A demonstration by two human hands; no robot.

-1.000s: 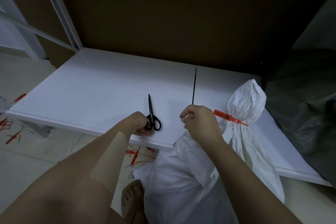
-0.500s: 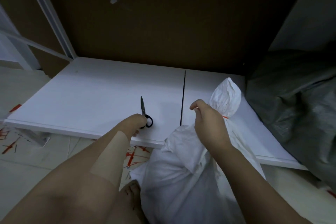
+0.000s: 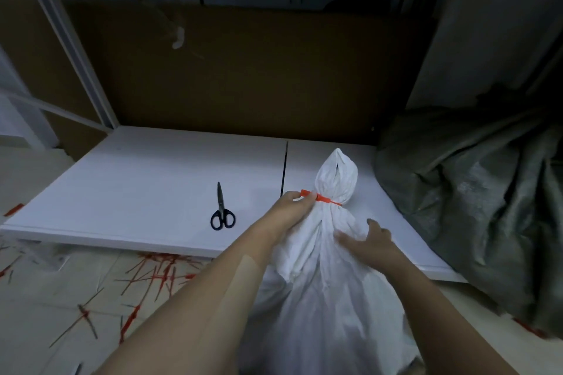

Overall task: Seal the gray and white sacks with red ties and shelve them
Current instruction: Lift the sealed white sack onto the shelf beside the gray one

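Observation:
A white sack (image 3: 329, 292) stands at the front edge of the low white shelf (image 3: 137, 192), its gathered neck cinched by a red tie (image 3: 323, 199). My left hand (image 3: 294, 210) grips the neck just under the tie, fingers curled beside the tie's free end. On the sack's right shoulder lies my right hand (image 3: 370, 239), fingers straight and spread. A gray sack (image 3: 475, 192) slumps on the shelf to the right.
Black scissors (image 3: 221, 212) lie on the shelf left of the sack. Cut red tie ends (image 3: 161, 268) litter the floor tiles in front. A brown back panel (image 3: 243, 70) closes the shelf bay, with another shelf board above.
My left hand left the scissors on the shelf and moved to the sack's neck. My right hand dropped from the neck to the sack's right side. The camera tilted up.

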